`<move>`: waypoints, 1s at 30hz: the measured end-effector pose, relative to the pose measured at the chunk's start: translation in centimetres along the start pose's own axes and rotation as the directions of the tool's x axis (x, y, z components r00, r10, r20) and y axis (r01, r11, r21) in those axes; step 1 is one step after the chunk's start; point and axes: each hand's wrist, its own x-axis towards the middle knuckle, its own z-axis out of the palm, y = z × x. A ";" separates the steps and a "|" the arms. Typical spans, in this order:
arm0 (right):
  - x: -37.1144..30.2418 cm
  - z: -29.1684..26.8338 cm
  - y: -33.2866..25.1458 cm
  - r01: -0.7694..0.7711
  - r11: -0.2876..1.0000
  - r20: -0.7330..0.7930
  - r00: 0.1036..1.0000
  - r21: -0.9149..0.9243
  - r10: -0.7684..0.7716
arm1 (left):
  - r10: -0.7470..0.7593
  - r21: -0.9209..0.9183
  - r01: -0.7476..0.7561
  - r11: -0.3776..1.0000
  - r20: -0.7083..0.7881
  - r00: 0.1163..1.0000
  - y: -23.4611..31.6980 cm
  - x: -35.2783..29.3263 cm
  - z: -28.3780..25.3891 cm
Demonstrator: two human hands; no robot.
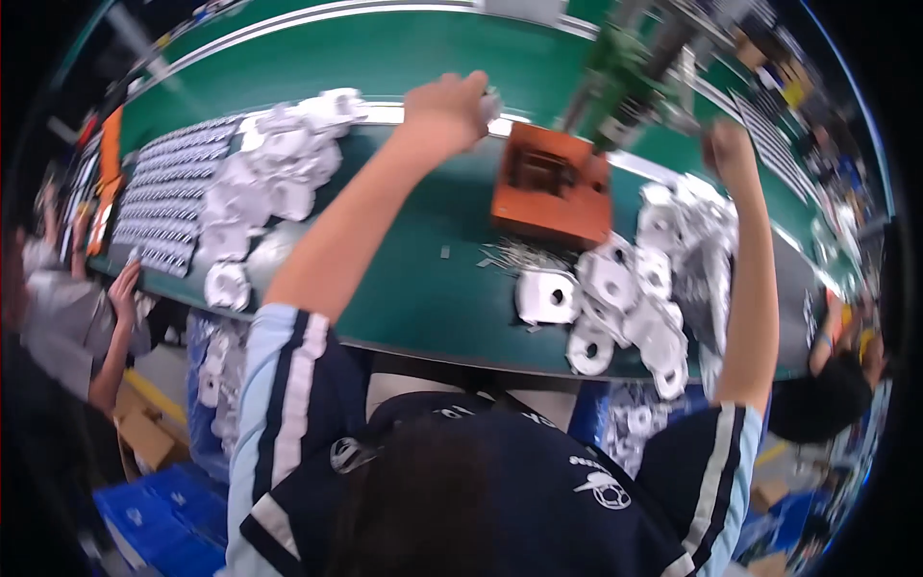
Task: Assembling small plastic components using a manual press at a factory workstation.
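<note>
My left hand (445, 113) is raised over the far side of the green bench, its fingers closed round a small whitish part (491, 104) that is mostly hidden. To its right stands an orange fixture block (519, 213) with a dark recess in its top. Behind the block rises a green bench press (625, 91) with a metal column. Out to the right of the press, my right hand (728, 149) is a blurred fist; what it grips, if anything, is hidden. Several thin metal pins (519, 255) lie loose in front of the block, beside a white plastic housing (547, 295).
White plastic housings are heaped at the left (279, 163) and the right (625, 288). Rows of small grey parts (173, 183) lie farther left. A clear plastic bag (707, 279) rests at the right. Blue bins (163, 514) stand below the bench, and co-workers sit on both sides.
</note>
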 end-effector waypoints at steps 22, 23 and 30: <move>-18.2 3.8 -7.1 -0.221 0.738 0.062 0.970 0.638 0.237 | -0.753 0.193 0.743 0.641 -0.031 0.658 -22.6 -32.5 -6.6; -19.1 4.4 -8.5 -0.179 0.694 0.067 0.980 0.697 0.185 | -0.688 0.103 0.686 0.720 -0.022 0.726 -22.7 -32.7 -6.4; -22.7 14.3 -19.4 0.093 0.483 0.064 0.952 0.871 -0.299 | -0.659 -0.986 -0.044 -0.161 0.074 0.748 -5.8 -24.4 -0.5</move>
